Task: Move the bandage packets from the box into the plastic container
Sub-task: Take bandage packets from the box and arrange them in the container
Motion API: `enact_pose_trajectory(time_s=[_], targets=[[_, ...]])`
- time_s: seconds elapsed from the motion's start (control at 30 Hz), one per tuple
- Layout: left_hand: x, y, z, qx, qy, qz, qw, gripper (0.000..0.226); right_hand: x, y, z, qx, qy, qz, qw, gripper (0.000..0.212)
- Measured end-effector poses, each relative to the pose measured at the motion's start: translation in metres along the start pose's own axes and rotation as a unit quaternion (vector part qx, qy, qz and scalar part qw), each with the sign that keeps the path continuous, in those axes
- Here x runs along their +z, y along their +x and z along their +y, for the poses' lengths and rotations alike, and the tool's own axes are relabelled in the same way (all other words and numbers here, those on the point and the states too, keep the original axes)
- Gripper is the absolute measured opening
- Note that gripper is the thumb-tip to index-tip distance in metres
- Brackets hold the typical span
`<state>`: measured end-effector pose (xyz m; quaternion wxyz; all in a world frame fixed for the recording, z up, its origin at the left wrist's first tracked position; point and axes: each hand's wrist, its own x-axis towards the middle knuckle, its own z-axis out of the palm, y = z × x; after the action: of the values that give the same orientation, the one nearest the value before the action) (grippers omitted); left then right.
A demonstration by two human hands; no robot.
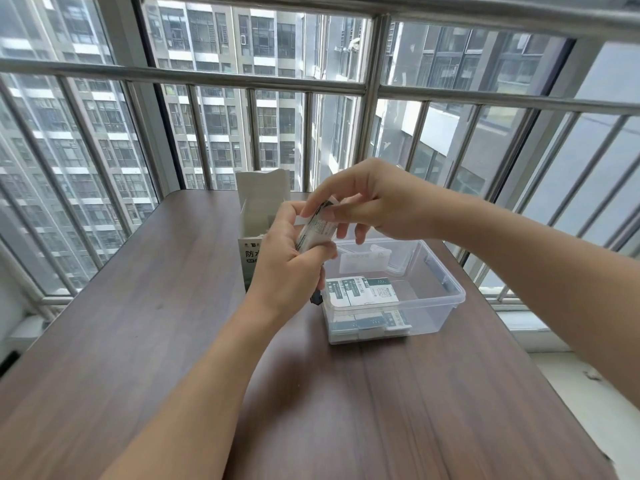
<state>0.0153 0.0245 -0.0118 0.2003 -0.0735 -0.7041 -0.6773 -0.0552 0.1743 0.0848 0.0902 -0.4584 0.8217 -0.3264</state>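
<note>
My left hand (289, 258) grips a stack of white and green bandage packets (317, 232), held on edge above the left rim of the clear plastic container (446, 289). My right hand (374, 202) pinches the top end of that same stack with thumb and forefinger. More bandage packets (362, 292) lie flat inside the container, some stacked at its near end. The white cardboard box (256, 209) stands open just behind my left hand, its flap up; its inside is mostly hidden.
Everything rests on a brown wooden table (138, 341). Its far edge meets a metal window railing (242, 81) with tall buildings beyond. A small dark object (316, 299) shows between my left wrist and the container.
</note>
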Motion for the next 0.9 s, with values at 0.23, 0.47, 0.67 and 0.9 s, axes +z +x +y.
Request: enact_pose_trajectory(time_s=[0.23,0.47,0.67,0.9], targets=[[0.002,-0.002,0.003,-0.02,0.005,0.0,1.0,0.031,0.002,0.0,0.006,-0.017,0.003,-0.01,1.0,0.015],[0.001,-0.003,0.003,-0.029,-0.016,-0.043,0.999,0.039,-0.002,-0.004,0.005,-0.029,-0.011,-0.013,0.999,0.014],[-0.002,0.0,-0.003,0.073,0.057,0.052,0.994,0.043,-0.068,-0.022,0.024,0.11,-0.031,-0.083,0.99,0.016],[-0.006,-0.003,-0.009,0.259,0.311,0.034,0.914,0.02,-0.043,-0.016,0.056,0.219,-0.284,-0.29,0.887,0.016]])
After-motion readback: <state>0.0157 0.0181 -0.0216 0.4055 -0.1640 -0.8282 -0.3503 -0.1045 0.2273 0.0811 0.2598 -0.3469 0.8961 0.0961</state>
